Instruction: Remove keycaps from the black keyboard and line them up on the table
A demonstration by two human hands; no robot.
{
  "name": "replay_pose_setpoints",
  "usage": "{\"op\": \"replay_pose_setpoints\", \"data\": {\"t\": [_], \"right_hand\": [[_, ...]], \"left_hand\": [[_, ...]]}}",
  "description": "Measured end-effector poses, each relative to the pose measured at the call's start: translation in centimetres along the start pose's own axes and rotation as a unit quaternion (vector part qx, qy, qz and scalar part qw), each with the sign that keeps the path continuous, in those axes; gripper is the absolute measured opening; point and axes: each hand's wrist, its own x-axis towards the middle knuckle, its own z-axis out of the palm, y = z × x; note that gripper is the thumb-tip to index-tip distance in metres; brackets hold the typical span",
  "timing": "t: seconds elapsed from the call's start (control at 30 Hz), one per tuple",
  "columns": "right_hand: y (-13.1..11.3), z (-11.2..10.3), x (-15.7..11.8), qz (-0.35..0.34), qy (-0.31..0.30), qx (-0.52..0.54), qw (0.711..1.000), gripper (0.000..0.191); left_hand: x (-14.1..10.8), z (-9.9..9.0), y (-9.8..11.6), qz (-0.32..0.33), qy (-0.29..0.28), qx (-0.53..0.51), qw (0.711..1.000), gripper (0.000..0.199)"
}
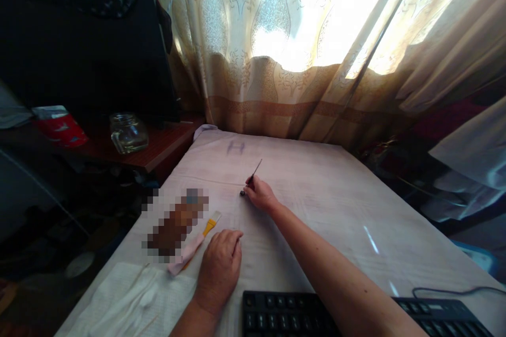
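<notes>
My right hand (259,192) is closed around a slim, dark screwdriver-like tool (256,167). Its thin shaft points up and away to the right. A small black knob (242,193) shows just left of the fingers; I cannot tell whether it belongs to the tool. Nearer to me, my left hand (222,260) rests on the sheet, fingers curled together and no object visible in them. Left of it lies a flat brush (209,225) with a yellow ferrule and pale bristles, its handle partly covered by a pink cloth-like strip (185,257).
A black keyboard (276,316) lies at the front, under my right forearm. A white cloth (122,300) and a blurred-out brown object (176,226) are at left on the sheet (316,195). A glass jar (128,131) and red packet (61,126) stand beside a large screen (87,58).
</notes>
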Motion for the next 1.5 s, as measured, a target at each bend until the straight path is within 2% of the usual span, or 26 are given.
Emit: {"op": "replay_pose_setpoints", "data": {"t": [0.3, 0.63, 0.83, 1.13, 1.5], "right_hand": [[0.5, -0.2, -0.1, -0.028, -0.017, 0.029, 0.999, 0.016], [0.8, -0.4, -0.3, -0.007, -0.003, 0.109, 0.994, 0.016], [0.8, -0.3, -0.4, 0.029, 0.012, 0.176, 0.984, 0.017], [0.3, 0.4, -0.7, 0.133, 0.028, 0.292, 0.947, 0.022], [-0.2, 0.9, -0.3, 0.149, 0.036, 0.311, 0.938, 0.022]], "left_hand": [[0.0, 0.0, 0.0, -0.003, -0.006, 0.006, 1.0, 0.02], [0.1, -0.1, 0.1, -0.009, -0.019, 0.008, 1.0, 0.022], [0.1, -0.2, 0.1, -0.009, -0.014, 0.008, 1.0, 0.021], [0.1, -0.1, 0.2, -0.013, -0.014, 0.0, 1.0, 0.021], [0.1, 0.0, 0.1, -0.018, -0.015, -0.003, 1.0, 0.021]]}}
